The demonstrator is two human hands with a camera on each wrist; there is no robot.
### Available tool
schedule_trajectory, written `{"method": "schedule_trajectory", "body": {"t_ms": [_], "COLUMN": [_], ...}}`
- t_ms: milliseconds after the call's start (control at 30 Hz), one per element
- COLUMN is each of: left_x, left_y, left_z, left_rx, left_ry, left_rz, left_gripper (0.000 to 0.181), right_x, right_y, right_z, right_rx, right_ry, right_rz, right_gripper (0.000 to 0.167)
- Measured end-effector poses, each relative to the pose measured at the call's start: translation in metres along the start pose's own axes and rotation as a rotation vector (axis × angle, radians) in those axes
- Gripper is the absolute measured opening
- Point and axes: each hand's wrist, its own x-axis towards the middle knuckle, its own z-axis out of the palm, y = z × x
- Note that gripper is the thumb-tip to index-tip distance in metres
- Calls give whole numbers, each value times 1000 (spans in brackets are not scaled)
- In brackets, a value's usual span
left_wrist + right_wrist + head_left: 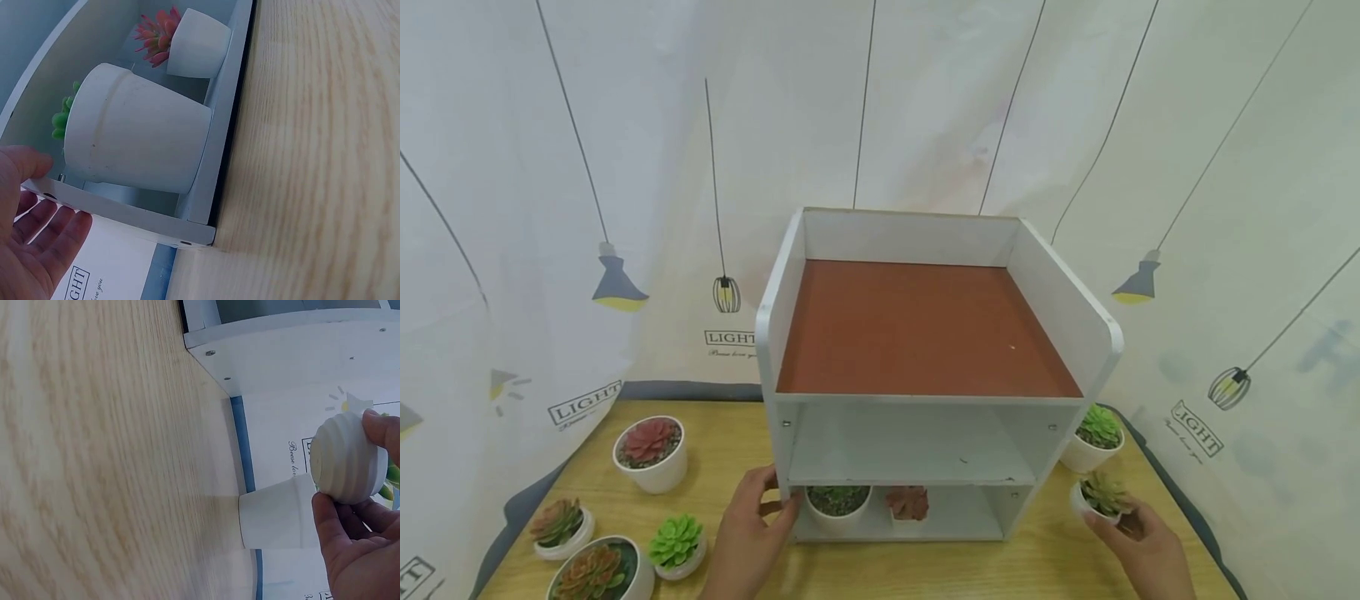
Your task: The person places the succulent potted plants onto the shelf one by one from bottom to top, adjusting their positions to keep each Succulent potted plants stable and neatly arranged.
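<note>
A white two-tier shelf [917, 482] with a reddish-brown top stands on the wooden table. My left hand [751, 527] grips the front edge of its left side panel, thumb inside and fingers outside in the left wrist view. To the right of the shelf, my right hand [1142, 546] holds a small potted succulent [1103, 493] by its ribbed white pot [350, 459], raised off the table. On the shelf's lower level sit a larger white pot with a green plant [134, 131] and a smaller pot with a red succulent [199, 45].
Behind the held pot stands a green potted succulent [1093, 437]. Left of the shelf are a dark red succulent [651, 454], a small reddish-green one [559, 529], a bright green one [677, 546] and an orange-brown one [602, 572]. A printed cloth [685, 183] hangs behind.
</note>
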Motion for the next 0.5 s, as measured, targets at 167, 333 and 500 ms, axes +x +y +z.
{"method": "schedule_trajectory", "body": {"t_ms": [167,333,500], "left_x": [0,0,-1], "left_y": [0,1,1], "left_z": [0,0,-1], "left_rx": [8,8,-4], "left_ry": [-3,-9,-10], "left_rz": [-5,-14,0], "left_gripper": [43,43,42], "right_x": [-5,-10,-15], "right_y": [-4,-10,-16], "right_z": [5,9,12], "right_rx": [43,69,87], "right_ry": [-10,-30,-39], "right_rz": [3,-18,-38], "right_gripper": [120,113,109]}}
